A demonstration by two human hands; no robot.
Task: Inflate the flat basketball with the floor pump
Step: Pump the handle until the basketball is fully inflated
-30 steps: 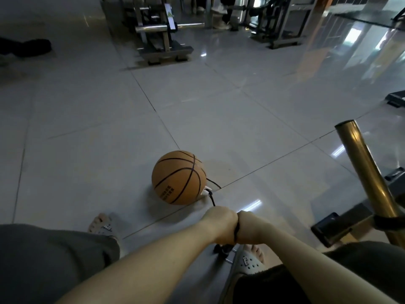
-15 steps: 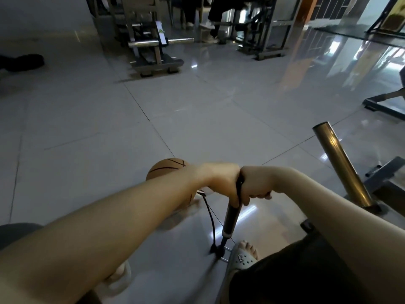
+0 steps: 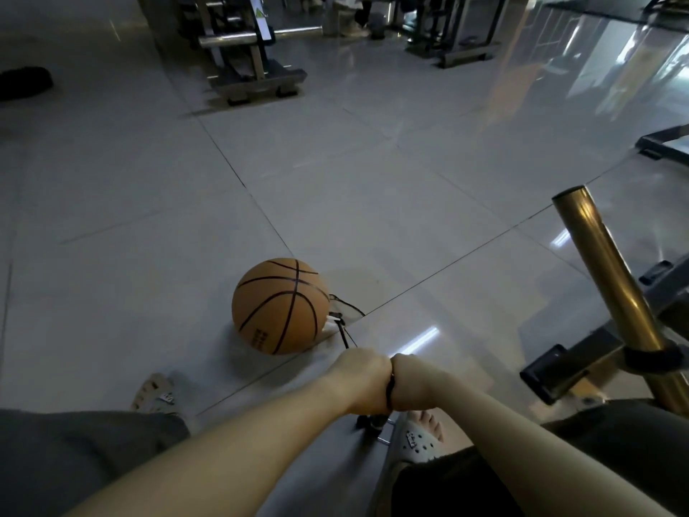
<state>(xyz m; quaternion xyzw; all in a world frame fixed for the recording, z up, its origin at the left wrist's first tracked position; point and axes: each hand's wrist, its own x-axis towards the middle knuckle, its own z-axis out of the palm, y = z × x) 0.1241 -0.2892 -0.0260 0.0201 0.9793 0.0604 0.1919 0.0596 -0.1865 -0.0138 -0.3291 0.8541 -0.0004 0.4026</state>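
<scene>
Noting basketball (image 3: 280,305) resting on tiled floor (image 3: 149,218), ahead and left of left hand (image 3: 359,382) and right hand (image 3: 414,384), near but not touching either. Seeing thin black hose (image 3: 345,333) running from ball's right side back toward the hands. Finding floor pump mostly hidden: barrel lost beneath the hands, only pump base (image 3: 373,423) peeking out below, beside sandalled foot (image 3: 417,440). Valve joint too small to make out. Observing left hand clenching one side of pump handle (image 3: 389,392), right hand clenching the other, knuckles pressing together, handle showing only as dark sliver between.
</scene>
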